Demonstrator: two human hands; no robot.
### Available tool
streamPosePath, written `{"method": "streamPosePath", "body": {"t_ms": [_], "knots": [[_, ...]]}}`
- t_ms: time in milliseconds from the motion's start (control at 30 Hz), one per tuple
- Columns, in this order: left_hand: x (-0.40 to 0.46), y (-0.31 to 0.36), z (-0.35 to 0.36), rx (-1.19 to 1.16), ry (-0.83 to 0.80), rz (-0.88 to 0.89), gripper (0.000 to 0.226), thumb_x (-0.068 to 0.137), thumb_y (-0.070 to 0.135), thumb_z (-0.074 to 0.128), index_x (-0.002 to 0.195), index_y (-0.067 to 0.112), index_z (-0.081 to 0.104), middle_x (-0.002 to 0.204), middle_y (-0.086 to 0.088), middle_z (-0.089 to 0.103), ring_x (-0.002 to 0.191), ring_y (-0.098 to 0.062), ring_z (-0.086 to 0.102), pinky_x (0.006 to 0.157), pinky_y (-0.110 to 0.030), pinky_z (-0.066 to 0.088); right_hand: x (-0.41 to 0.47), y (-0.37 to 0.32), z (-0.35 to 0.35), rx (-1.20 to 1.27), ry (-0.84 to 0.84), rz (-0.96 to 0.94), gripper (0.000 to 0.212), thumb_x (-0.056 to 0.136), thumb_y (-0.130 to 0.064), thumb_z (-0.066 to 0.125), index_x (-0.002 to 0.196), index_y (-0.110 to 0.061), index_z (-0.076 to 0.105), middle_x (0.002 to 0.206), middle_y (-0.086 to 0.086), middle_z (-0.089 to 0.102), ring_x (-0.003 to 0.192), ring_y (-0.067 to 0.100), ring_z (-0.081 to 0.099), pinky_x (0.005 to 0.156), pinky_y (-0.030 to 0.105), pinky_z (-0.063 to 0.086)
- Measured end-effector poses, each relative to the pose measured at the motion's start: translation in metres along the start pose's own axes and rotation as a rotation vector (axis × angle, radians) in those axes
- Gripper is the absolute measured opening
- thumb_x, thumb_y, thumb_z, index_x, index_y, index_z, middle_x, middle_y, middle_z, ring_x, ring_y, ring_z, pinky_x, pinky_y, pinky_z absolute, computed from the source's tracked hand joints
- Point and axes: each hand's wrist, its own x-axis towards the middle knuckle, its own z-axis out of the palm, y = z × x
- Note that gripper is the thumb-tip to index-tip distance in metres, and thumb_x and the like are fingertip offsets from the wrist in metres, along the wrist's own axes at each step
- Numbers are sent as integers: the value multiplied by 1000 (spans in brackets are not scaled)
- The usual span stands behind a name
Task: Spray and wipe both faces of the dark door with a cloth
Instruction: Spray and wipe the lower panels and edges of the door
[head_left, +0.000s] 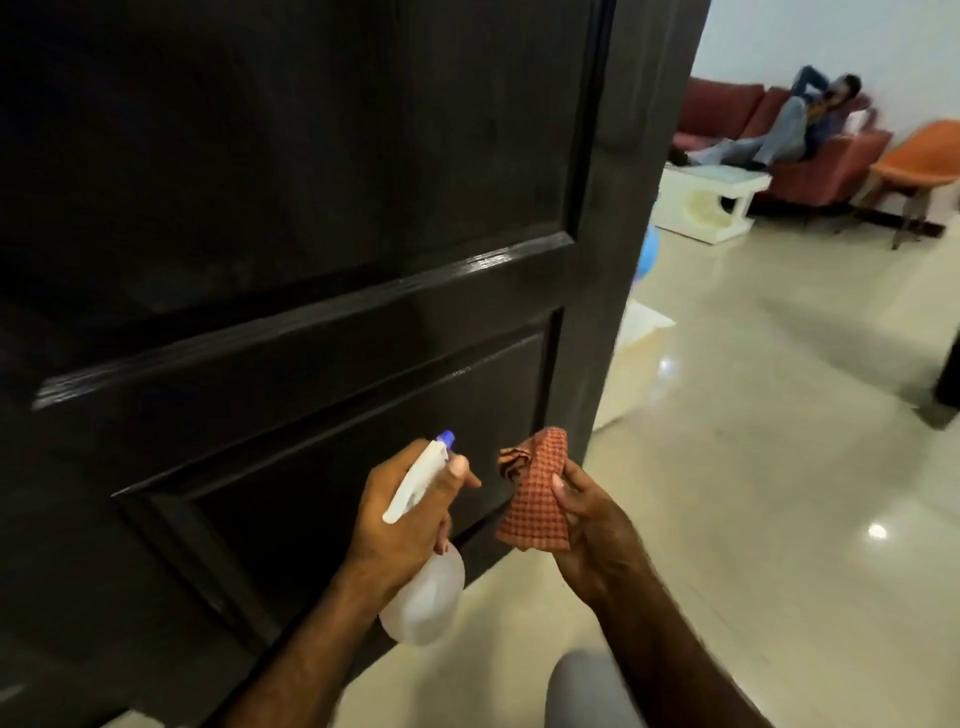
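Dark brown door (291, 218), orange-red checked cloth (537, 499), white spray bottle (426, 587) with blue nozzle (447, 438).

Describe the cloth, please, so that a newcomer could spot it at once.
Find the dark door on the left and follow it down to its lower panel. In front of it two hands meet; the right hand holds the cloth. It is orange with a waffle check, unlike the white spray bottle beside it.

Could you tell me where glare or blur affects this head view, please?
Head view: glare streaks the dark door along its middle rail, bright spots gleam on the floor, and the person on the sofa is motion-blurred; wide-angle tilt bends the door's edge.
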Motion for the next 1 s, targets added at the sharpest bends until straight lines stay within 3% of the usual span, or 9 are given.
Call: {"method": "streamPosePath", "body": {"t_ms": [100, 167, 267, 300, 433, 600, 733, 900, 1000], "knots": [[-17, 22, 3, -45, 86, -84, 14, 102, 14, 68, 92, 5, 71, 85, -18, 75, 40, -40, 48, 43, -47, 41, -6, -19, 6, 9, -71, 60, 50, 94, -15, 71, 143, -16, 63, 130, 18, 74, 124, 42, 66, 105, 66, 53], [-23, 40, 4, -43, 99, -119, 13, 103, 7, 65, 92, 1, 70, 89, -13, 78, 42, -34, 48, 49, -46, 42, -15, -27, 16, 58, -46, 88, 48, 91, -17, 75, 139, -17, 68, 126, 20, 75, 123, 46, 65, 96, 73, 55], [-20, 77, 1, -48, 75, -138, 18, 103, 15, 67, 91, 2, 71, 87, -15, 77, 42, -31, 49, 49, -44, 42, -37, -51, 41, 122, 2, 104, 41, 87, -19, 70, 127, -13, 74, 112, 19, 79, 108, 42, 71, 76, 61, 64], [-20, 92, -1, -64, 66, -141, 20, 100, 20, 68, 90, 3, 72, 85, -16, 76, 41, -30, 49, 48, -43, 42, -45, -57, 48, 145, 24, 109, 38, 88, -19, 69, 125, -12, 75, 111, 18, 80, 106, 40, 71, 76, 58, 64], [-17, 167, -22, -105, -19, -204, 22, 96, 26, 68, 87, 6, 73, 90, -20, 76, 40, -29, 49, 47, -35, 41, -70, -97, 82, 202, 108, 169, 36, 92, -15, 66, 127, -8, 74, 125, 25, 75, 112, 46, 68, 114, 69, 44], [-33, 261, -70, -95, -88, -366, 22, 91, 32, 73, 85, 11, 70, 102, -16, 79, 40, -23, 51, 48, -27, 40, -121, -153, 143, 255, 144, 315, 52, 91, -18, 58, 141, -3, 60, 136, 25, 68, 113, 48, 66, 105, 79, 42], [-51, 311, -110, -97, -119, -472, 15, 94, 23, 70, 85, 12, 69, 95, -16, 78, 43, -20, 50, 46, -25, 40, -164, -169, 199, 204, 108, 389, 55, 94, -20, 57, 147, -7, 59, 136, 24, 68, 114, 45, 67, 113, 85, 27], [-69, 315, -170, -56, -128, -545, 14, 90, 32, 71, 89, 18, 73, 87, -26, 70, 50, -26, 52, 48, -27, 43, -206, -133, 275, 67, 75, 364, 48, 98, -24, 51, 141, -8, 64, 135, 25, 69, 114, 42, 71, 107, 73, 48], [-79, 299, -215, -52, -183, -512, 10, 91, 27, 71, 84, 19, 73, 68, -13, 66, 46, -15, 52, 47, -24, 41, -230, -91, 310, 8, 107, 363, 54, 99, -27, 50, 148, -4, 58, 141, 29, 65, 120, 47, 68, 90, 59, 63]]}}
